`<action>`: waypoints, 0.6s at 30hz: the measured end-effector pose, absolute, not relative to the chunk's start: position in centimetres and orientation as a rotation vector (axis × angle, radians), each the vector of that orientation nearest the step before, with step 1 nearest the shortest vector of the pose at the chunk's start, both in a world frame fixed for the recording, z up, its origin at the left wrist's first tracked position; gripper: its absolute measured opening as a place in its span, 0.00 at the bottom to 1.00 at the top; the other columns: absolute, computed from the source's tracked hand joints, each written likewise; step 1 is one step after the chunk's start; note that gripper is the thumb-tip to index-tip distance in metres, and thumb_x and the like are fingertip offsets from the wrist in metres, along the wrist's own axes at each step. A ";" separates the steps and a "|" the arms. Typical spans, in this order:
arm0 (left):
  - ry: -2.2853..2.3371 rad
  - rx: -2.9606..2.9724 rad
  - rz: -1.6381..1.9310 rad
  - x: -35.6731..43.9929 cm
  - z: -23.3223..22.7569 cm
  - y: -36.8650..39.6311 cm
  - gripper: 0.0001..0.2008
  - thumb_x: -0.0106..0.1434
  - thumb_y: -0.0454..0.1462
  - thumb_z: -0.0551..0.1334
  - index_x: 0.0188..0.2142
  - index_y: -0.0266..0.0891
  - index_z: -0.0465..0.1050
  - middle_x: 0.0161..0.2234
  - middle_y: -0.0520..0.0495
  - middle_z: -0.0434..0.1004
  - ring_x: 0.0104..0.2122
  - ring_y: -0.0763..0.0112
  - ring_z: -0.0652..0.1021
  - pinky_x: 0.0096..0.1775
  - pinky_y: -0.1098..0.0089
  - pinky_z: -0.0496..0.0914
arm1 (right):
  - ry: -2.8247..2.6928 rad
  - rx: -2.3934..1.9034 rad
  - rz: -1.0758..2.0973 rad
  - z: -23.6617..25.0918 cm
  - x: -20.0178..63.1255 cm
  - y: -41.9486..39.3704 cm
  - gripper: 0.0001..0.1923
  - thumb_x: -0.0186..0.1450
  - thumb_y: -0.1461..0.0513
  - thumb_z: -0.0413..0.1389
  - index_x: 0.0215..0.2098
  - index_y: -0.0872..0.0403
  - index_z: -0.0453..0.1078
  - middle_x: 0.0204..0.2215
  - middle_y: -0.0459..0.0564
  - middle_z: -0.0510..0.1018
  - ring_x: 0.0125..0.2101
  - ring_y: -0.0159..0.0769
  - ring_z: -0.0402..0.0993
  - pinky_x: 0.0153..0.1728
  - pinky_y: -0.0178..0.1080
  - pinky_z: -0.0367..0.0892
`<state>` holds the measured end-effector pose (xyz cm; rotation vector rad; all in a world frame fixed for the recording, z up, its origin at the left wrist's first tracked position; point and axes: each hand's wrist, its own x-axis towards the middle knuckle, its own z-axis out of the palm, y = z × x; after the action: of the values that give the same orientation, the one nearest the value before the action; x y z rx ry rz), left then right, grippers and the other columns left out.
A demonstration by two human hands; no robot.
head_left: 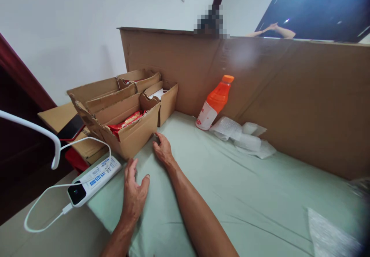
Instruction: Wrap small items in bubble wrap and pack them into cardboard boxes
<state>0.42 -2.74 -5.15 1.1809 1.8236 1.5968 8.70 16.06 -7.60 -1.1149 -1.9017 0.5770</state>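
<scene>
My left hand [135, 191] is just in front of the near corner of an open cardboard box [140, 128], fingers stretched and thumb apart, holding nothing. To its right, my right hand [163, 149] is at the lower right part of the same box, fingers loosely bent and thumb apart. Whether its fingertips touch the cardboard I cannot tell. Red packets [127, 122] lie inside the box's front compartment. Behind it, a smaller compartment holds something white [158, 94]. Further back, another compartment shows a bit of red.
A white power bank [100, 178] with a cable sits at the table's left edge, near a dark phone [72, 128]. An orange-capped bottle [216, 101] leans against the cardboard wall [289, 95], beside crumpled clear plastic wrap [248, 138]. Another plastic piece [329, 236] lies front right.
</scene>
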 end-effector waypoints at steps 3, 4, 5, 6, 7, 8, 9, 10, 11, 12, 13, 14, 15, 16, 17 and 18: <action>1.870 1.254 1.539 0.5 -4.8 -2.9 0.24 0.63 0.41 0.59 0.58 0.38 0.67 0.60 0.36 0.64 0.61 0.52 0.68 0.61 0.51 0.65 | -1.890 -1.137 0.581 -7.5 8.7 16.0 0.25 0.61 0.66 0.53 0.57 0.55 0.70 0.56 0.56 0.76 0.56 0.43 0.72 0.60 0.47 0.65; 1.884 1.275 1.526 0.5 -4.6 -3.0 0.23 0.62 0.41 0.59 0.57 0.38 0.68 0.60 0.36 0.64 0.60 0.52 0.68 0.59 0.52 0.67 | -1.887 -1.149 0.581 -7.5 8.6 16.0 0.25 0.61 0.66 0.52 0.57 0.55 0.70 0.56 0.55 0.76 0.56 0.42 0.72 0.59 0.46 0.65; 1.898 1.295 1.513 0.5 -4.5 -3.1 0.23 0.62 0.42 0.59 0.55 0.37 0.70 0.59 0.36 0.65 0.60 0.52 0.69 0.57 0.53 0.69 | -1.887 -1.162 0.580 -7.4 8.6 15.9 0.25 0.62 0.66 0.52 0.57 0.55 0.70 0.55 0.55 0.76 0.55 0.41 0.72 0.59 0.45 0.66; 1.914 1.313 1.499 0.5 -4.4 -3.1 0.22 0.62 0.42 0.59 0.54 0.37 0.71 0.58 0.36 0.66 0.60 0.52 0.69 0.55 0.55 0.72 | -1.888 -1.177 0.578 -7.4 8.5 15.9 0.25 0.62 0.67 0.52 0.57 0.55 0.70 0.55 0.54 0.77 0.55 0.40 0.73 0.58 0.44 0.66; 1.929 1.330 1.481 0.5 -4.4 -3.1 0.22 0.62 0.43 0.59 0.54 0.37 0.71 0.58 0.35 0.66 0.60 0.51 0.69 0.51 0.56 0.74 | -1.893 -1.192 0.574 -7.3 8.5 15.9 0.24 0.63 0.67 0.51 0.58 0.55 0.69 0.55 0.54 0.77 0.55 0.39 0.73 0.58 0.43 0.67; 1.943 1.344 1.464 0.4 -4.4 -3.2 0.22 0.61 0.43 0.58 0.53 0.36 0.72 0.58 0.35 0.66 0.59 0.51 0.69 0.48 0.58 0.75 | -1.901 -1.207 0.570 -7.2 8.4 15.8 0.24 0.63 0.67 0.51 0.58 0.55 0.69 0.55 0.53 0.77 0.54 0.39 0.73 0.57 0.42 0.67; 1.956 1.363 1.448 0.4 -4.4 -3.2 0.22 0.61 0.44 0.58 0.52 0.36 0.72 0.58 0.35 0.66 0.59 0.50 0.70 0.46 0.58 0.76 | -1.915 -1.222 0.564 -7.1 8.4 15.8 0.24 0.64 0.67 0.50 0.58 0.55 0.69 0.54 0.53 0.77 0.54 0.38 0.73 0.57 0.42 0.67; 1.968 1.386 1.434 0.4 -4.5 -3.2 0.22 0.61 0.44 0.58 0.52 0.36 0.73 0.57 0.34 0.67 0.58 0.50 0.70 0.46 0.58 0.77 | -1.933 -1.234 0.555 -6.9 8.4 15.8 0.24 0.64 0.68 0.50 0.58 0.55 0.69 0.54 0.54 0.77 0.54 0.38 0.73 0.57 0.42 0.67; 1.978 1.414 1.422 0.3 -4.6 -3.2 0.22 0.61 0.44 0.58 0.52 0.35 0.73 0.57 0.34 0.67 0.58 0.50 0.71 0.46 0.57 0.76 | -1.958 -1.244 0.545 -6.7 8.4 15.7 0.24 0.65 0.68 0.50 0.58 0.56 0.69 0.55 0.54 0.77 0.54 0.38 0.73 0.57 0.42 0.67; 1.987 1.446 1.412 0.3 -4.7 -3.2 0.22 0.61 0.43 0.57 0.51 0.35 0.73 0.57 0.34 0.67 0.57 0.50 0.71 0.47 0.56 0.76 | -1.992 -1.247 0.532 -6.5 8.5 15.5 0.24 0.65 0.68 0.50 0.58 0.56 0.69 0.55 0.54 0.77 0.55 0.39 0.73 0.58 0.42 0.66; 1.993 1.478 1.402 0.3 -4.8 -3.1 0.22 0.61 0.43 0.57 0.51 0.35 0.74 0.57 0.34 0.67 0.57 0.49 0.71 0.48 0.55 0.76 | -2.035 -1.244 0.518 -6.2 8.6 15.2 0.23 0.65 0.68 0.51 0.58 0.55 0.69 0.56 0.54 0.76 0.55 0.39 0.72 0.58 0.43 0.66; 1.997 1.507 1.390 0.2 -4.9 -3.1 0.22 0.61 0.43 0.57 0.50 0.35 0.74 0.57 0.34 0.67 0.57 0.49 0.72 0.48 0.55 0.75 | -2.087 -1.234 0.500 -5.9 8.7 14.7 0.23 0.65 0.68 0.52 0.58 0.55 0.69 0.55 0.54 0.76 0.56 0.40 0.71 0.59 0.43 0.65; 1.998 1.532 1.376 0.2 -5.0 -3.1 0.22 0.61 0.43 0.57 0.50 0.35 0.74 0.57 0.33 0.67 0.57 0.49 0.72 0.47 0.55 0.76 | -2.148 -1.217 0.481 -5.6 8.9 14.1 0.22 0.65 0.67 0.54 0.57 0.55 0.70 0.55 0.54 0.77 0.56 0.40 0.71 0.60 0.43 0.64; 2.002 1.549 1.365 0.2 -5.1 -3.1 0.22 0.60 0.43 0.57 0.50 0.35 0.74 0.57 0.34 0.67 0.56 0.49 0.72 0.45 0.56 0.76 | -2.213 -1.194 0.459 -5.3 9.1 13.4 0.20 0.64 0.67 0.55 0.55 0.55 0.71 0.54 0.53 0.77 0.57 0.40 0.70 0.60 0.43 0.63; 2.003 1.565 1.355 0.1 -5.2 -3.1 0.22 0.60 0.43 0.56 0.50 0.35 0.75 0.57 0.34 0.67 0.56 0.50 0.72 0.43 0.58 0.77 | -2.278 -1.170 0.433 -5.1 9.4 12.5 0.18 0.65 0.65 0.57 0.54 0.54 0.72 0.54 0.53 0.77 0.58 0.41 0.69 0.61 0.43 0.62; 2.005 1.577 1.348 0.1 -5.3 -3.1 0.22 0.60 0.43 0.56 0.50 0.36 0.75 0.57 0.34 0.67 0.56 0.50 0.73 0.41 0.59 0.77 | -2.336 -1.148 0.403 -4.9 9.8 11.5 0.17 0.65 0.64 0.58 0.52 0.54 0.72 0.55 0.53 0.77 0.59 0.41 0.67 0.61 0.44 0.60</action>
<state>0.06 -3.11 -5.31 1.5771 2.0052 1.3476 9.78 11.55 -4.86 -1.1480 -2.3361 0.4030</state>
